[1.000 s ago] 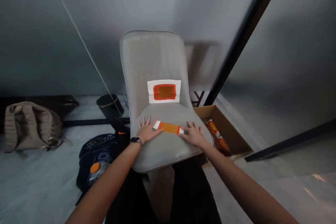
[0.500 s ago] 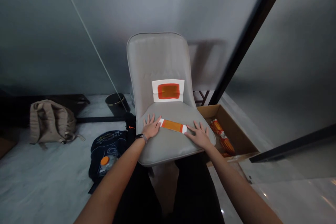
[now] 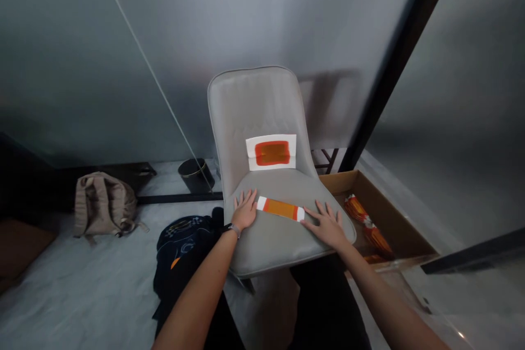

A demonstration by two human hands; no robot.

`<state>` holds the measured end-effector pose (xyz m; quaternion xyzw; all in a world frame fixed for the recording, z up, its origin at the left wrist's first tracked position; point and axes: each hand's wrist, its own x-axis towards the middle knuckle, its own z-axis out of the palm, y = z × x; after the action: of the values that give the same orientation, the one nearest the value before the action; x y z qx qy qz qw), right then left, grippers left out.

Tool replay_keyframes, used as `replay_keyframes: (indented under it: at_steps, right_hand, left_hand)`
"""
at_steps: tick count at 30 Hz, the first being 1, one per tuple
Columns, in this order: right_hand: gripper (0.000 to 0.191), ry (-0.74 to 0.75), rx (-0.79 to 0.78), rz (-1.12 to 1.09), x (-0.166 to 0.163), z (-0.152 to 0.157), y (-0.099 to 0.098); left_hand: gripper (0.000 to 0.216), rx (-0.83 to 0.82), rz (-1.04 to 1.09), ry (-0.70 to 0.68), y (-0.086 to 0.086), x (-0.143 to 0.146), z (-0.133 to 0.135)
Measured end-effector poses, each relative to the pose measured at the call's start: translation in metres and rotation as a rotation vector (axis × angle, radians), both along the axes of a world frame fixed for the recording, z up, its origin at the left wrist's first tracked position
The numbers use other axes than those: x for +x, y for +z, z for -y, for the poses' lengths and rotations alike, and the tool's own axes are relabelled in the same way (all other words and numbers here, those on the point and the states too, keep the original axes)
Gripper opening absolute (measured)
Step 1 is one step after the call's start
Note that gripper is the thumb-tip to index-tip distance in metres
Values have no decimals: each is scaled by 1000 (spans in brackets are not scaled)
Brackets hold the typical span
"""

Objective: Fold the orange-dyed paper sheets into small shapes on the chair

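Observation:
A narrow folded paper strip point(image 3: 281, 208), orange in the middle with red bands and white ends, lies slightly slanted on the seat of a grey padded chair point(image 3: 273, 251). My left hand point(image 3: 245, 212) rests flat on the seat, fingers spread, just beside the strip's left white end. At the other end, my right hand point(image 3: 328, 226) lies with its fingers apart, thumb side against or very near the right white tip. Behind the strip, a creased white sheet point(image 3: 251, 164) with a red-bordered orange-brown rectangle leans against the backrest. Neither hand grips anything.
To the right of the chair is an open cardboard box point(image 3: 400, 224) with orange-and-white folded bundles point(image 3: 367, 224) inside. A dark backpack point(image 3: 180, 235) sits on the floor at left, farther off a beige backpack point(image 3: 104, 202) and a black bin point(image 3: 194, 175). A frosted partition stands behind.
The view has shifted, so the scene sits lower and farther right. My left fingers, earlier at the strip's left end, now lie slightly apart from it. The right hand looks much the same.

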<state>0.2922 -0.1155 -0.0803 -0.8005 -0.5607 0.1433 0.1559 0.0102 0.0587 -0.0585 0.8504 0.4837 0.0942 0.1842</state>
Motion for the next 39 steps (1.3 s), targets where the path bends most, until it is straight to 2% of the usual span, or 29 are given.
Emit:
replay_keyframes:
  at_steps: [4, 8, 10, 13, 15, 17, 20, 26, 29, 33, 37, 39]
  right_hand:
    - [66, -6, 11, 3, -1, 1, 0]
    - [64, -10, 17, 9, -1, 2, 1]
    - [64, -7, 11, 23, -1, 3, 2]
    - [63, -8, 19, 66, -3, 4, 2]
    - [63, -5, 36, 95, -5, 6, 3]
    - [65, -2, 55, 119, -8, 8, 3]
    - [65, -2, 84, 147, -10, 9, 0]
    - [78, -64, 165, 32, -7, 10, -4]
    - [73, -102, 209, -40, -6, 9, -4]
    - [53, -183, 208, -55, -8, 1, -2]
    - [46, -207, 212, -41, -5, -20, 13]
    - [44, -173, 262, -97, 1, -34, 26]
  left_hand:
    - [59, 6, 8, 12, 3, 2, 5]
    - [75, -26, 34, 12, 14, 3, 2]
    - [86, -54, 41, -65, 21, 7, -1]
    - [91, -109, 22, -312, 29, 18, -5]
    - [83, -117, 12, -415, 33, 27, -6]
    - [68, -90, 22, -447, 37, 33, -7]
    - [50, -70, 76, -441, 46, 33, -7]
    - [36, -244, 185, -469, 65, 22, -8]
    - [31, -266, 171, -413, 66, 21, -13]
    - [25, -181, 106, -338, 60, 28, -19]
    - [51, 99, 1, -275, 53, 43, -7]
    - [50, 177, -29, -315, 52, 51, 5]
